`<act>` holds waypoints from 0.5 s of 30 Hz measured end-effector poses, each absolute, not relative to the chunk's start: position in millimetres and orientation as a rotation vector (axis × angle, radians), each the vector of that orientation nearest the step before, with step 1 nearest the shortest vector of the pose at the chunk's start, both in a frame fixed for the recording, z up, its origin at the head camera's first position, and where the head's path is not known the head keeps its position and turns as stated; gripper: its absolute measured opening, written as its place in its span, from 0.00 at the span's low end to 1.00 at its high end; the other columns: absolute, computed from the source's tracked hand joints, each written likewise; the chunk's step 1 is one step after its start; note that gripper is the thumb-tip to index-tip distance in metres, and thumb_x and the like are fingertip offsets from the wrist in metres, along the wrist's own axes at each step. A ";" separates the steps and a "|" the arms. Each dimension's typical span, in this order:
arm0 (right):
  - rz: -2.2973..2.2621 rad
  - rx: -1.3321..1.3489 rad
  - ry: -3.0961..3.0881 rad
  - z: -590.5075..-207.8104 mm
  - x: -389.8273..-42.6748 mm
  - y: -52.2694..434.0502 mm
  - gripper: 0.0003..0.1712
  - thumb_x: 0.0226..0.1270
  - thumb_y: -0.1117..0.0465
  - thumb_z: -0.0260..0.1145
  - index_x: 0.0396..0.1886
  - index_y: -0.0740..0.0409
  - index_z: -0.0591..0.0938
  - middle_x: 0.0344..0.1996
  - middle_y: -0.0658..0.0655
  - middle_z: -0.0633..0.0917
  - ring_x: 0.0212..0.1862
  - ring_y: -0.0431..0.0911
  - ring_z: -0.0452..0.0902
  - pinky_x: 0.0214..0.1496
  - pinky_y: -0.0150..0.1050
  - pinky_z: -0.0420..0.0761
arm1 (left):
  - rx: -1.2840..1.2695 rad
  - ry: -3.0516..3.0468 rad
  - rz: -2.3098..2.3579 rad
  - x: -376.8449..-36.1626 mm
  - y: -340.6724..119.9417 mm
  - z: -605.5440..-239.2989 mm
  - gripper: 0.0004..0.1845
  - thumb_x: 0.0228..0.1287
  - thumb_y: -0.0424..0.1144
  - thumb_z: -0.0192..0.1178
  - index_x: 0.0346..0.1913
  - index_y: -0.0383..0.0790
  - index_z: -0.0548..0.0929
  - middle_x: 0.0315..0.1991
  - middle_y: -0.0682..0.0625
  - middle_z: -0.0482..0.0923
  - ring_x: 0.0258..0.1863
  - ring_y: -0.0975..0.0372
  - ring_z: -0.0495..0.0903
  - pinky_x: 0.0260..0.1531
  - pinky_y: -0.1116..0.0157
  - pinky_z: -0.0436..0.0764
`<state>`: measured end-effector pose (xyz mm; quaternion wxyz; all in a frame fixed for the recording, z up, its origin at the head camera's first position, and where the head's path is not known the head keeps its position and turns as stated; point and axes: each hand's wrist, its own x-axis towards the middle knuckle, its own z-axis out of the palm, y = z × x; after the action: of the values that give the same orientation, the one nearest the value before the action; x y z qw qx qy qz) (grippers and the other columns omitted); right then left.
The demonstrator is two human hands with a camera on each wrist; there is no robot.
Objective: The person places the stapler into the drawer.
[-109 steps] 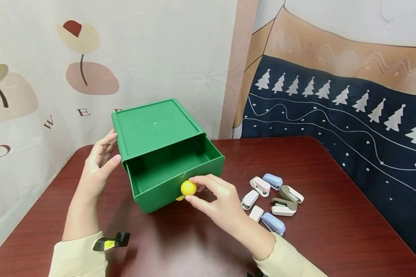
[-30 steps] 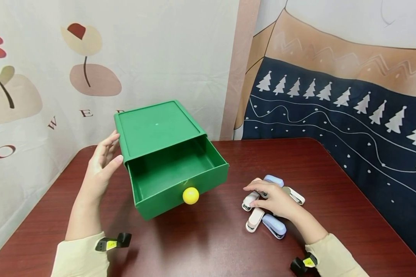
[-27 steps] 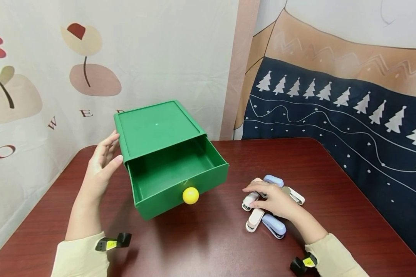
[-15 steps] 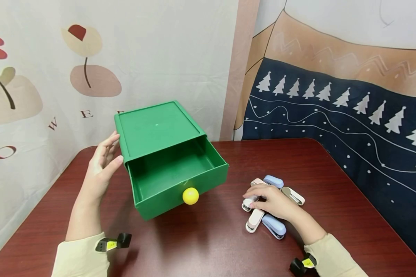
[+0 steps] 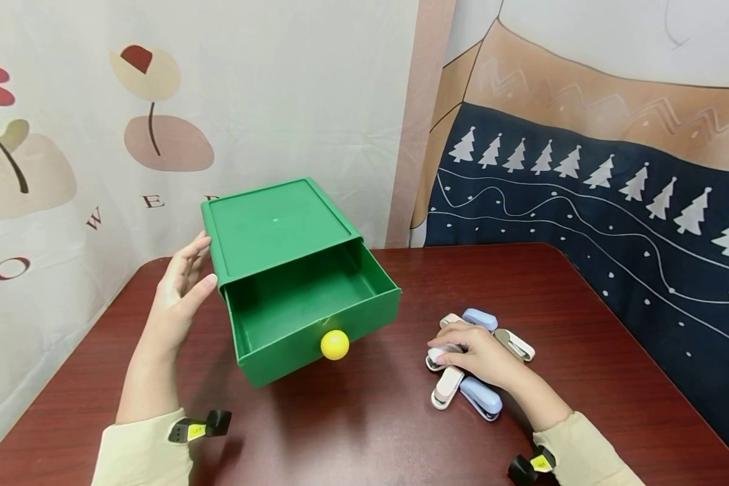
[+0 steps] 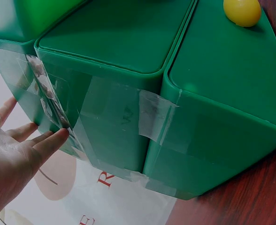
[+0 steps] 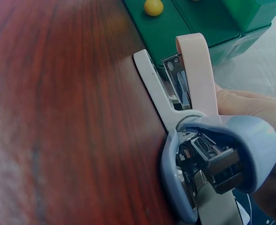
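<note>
Two hands apart, forearms reaching forward

The left hand stands upright on its edge, fingers straight and together, thumb spread, forearm angled up from a cream sleeve. The right hand lies palm down and low, fingers curled under, wrist bent inward. A black-and-yellow clip sits at each cuff.

A dark red-brown wooden table carries a green drawer box with its drawer pulled out at the left, and a cluster of small staplers lying near its right front corner
</note>
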<state>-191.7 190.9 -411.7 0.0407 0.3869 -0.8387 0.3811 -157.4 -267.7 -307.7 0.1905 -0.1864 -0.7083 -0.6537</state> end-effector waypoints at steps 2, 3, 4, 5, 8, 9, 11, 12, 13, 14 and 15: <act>1.168 1.145 -2.577 -410.3 -190.2 191.0 0.14 0.58 0.61 0.72 0.44 0.59 0.87 0.42 0.47 0.83 0.50 0.47 0.75 0.52 0.35 0.73 | -0.525 -1.987 -1.837 -157.3 -267.6 -307.5 0.28 0.67 0.25 0.50 0.69 0.38 0.64 0.74 0.45 0.50 0.68 0.56 0.57 0.56 0.74 0.64; 1.173 1.129 -2.578 -409.5 -189.5 190.9 0.14 0.57 0.61 0.73 0.44 0.59 0.87 0.42 0.47 0.83 0.51 0.48 0.75 0.53 0.35 0.73 | -0.526 -1.985 -1.838 -157.3 -267.6 -307.4 0.28 0.67 0.24 0.50 0.69 0.38 0.64 0.74 0.45 0.50 0.68 0.56 0.57 0.56 0.74 0.64; 1.177 1.111 -2.582 -408.6 -188.9 190.8 0.14 0.57 0.61 0.73 0.44 0.58 0.87 0.42 0.47 0.83 0.52 0.49 0.75 0.54 0.35 0.72 | -0.526 -1.984 -1.837 -157.2 -267.6 -307.3 0.28 0.67 0.24 0.50 0.69 0.38 0.64 0.74 0.45 0.50 0.68 0.56 0.57 0.56 0.74 0.64; 1.181 1.096 -2.583 -407.5 -188.1 190.7 0.15 0.57 0.60 0.73 0.44 0.58 0.87 0.42 0.46 0.83 0.53 0.50 0.74 0.55 0.35 0.72 | -0.527 -1.983 -1.838 -157.2 -267.6 -307.3 0.28 0.67 0.24 0.50 0.69 0.38 0.64 0.74 0.45 0.50 0.68 0.56 0.57 0.56 0.74 0.64; 1.200 1.067 -2.576 -403.9 -185.9 189.9 0.15 0.58 0.60 0.72 0.45 0.59 0.87 0.43 0.47 0.82 0.53 0.50 0.74 0.54 0.35 0.73 | -0.530 -1.980 -1.837 -157.2 -267.6 -307.1 0.28 0.67 0.24 0.50 0.69 0.37 0.64 0.74 0.45 0.50 0.68 0.56 0.57 0.56 0.74 0.64; 1.206 1.058 -2.575 -402.8 -185.4 189.8 0.15 0.58 0.60 0.72 0.45 0.59 0.87 0.44 0.48 0.82 0.52 0.48 0.74 0.53 0.34 0.73 | -0.531 -1.980 -1.836 -157.2 -267.6 -307.2 0.28 0.67 0.24 0.50 0.69 0.37 0.64 0.74 0.45 0.50 0.68 0.56 0.57 0.56 0.74 0.64; 1.199 1.042 -2.575 -399.5 -183.5 189.2 0.15 0.58 0.59 0.72 0.45 0.59 0.87 0.45 0.50 0.82 0.51 0.47 0.74 0.51 0.34 0.74 | -0.534 -1.978 -1.837 -157.3 -267.8 -307.3 0.28 0.67 0.24 0.49 0.69 0.37 0.64 0.74 0.45 0.50 0.68 0.56 0.57 0.56 0.74 0.64; 1.188 1.027 -2.585 -397.4 -182.3 188.9 0.15 0.58 0.59 0.72 0.45 0.58 0.87 0.45 0.51 0.82 0.51 0.46 0.74 0.49 0.35 0.75 | -0.536 -1.978 -1.837 -157.3 -267.8 -307.3 0.28 0.67 0.24 0.49 0.69 0.37 0.64 0.74 0.45 0.50 0.68 0.56 0.57 0.56 0.74 0.64; 1.173 1.014 -2.590 -395.2 -181.2 188.8 0.15 0.59 0.58 0.72 0.45 0.57 0.87 0.46 0.51 0.82 0.50 0.45 0.74 0.48 0.35 0.76 | -0.538 -1.978 -1.837 -157.4 -267.9 -307.3 0.28 0.67 0.24 0.49 0.70 0.37 0.64 0.74 0.45 0.50 0.68 0.56 0.57 0.56 0.74 0.64; 1.159 1.008 -2.587 -392.9 -180.2 188.6 0.15 0.59 0.58 0.72 0.46 0.57 0.87 0.46 0.51 0.82 0.49 0.45 0.75 0.46 0.36 0.77 | -0.539 -1.977 -1.838 -157.5 -267.9 -307.3 0.28 0.67 0.24 0.49 0.70 0.37 0.64 0.74 0.45 0.50 0.68 0.56 0.57 0.56 0.74 0.64; 1.147 1.001 -2.584 -390.6 -179.3 188.5 0.15 0.58 0.58 0.72 0.46 0.56 0.87 0.45 0.50 0.82 0.48 0.44 0.75 0.44 0.35 0.77 | -0.540 -1.977 -1.838 -157.6 -267.9 -307.3 0.28 0.67 0.24 0.49 0.70 0.37 0.64 0.74 0.45 0.50 0.68 0.56 0.57 0.56 0.74 0.64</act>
<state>-179.3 188.5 -390.6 0.0715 0.3329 -0.8594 0.3814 -157.6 -267.9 -307.3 0.1930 -0.1924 -0.7047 -0.6551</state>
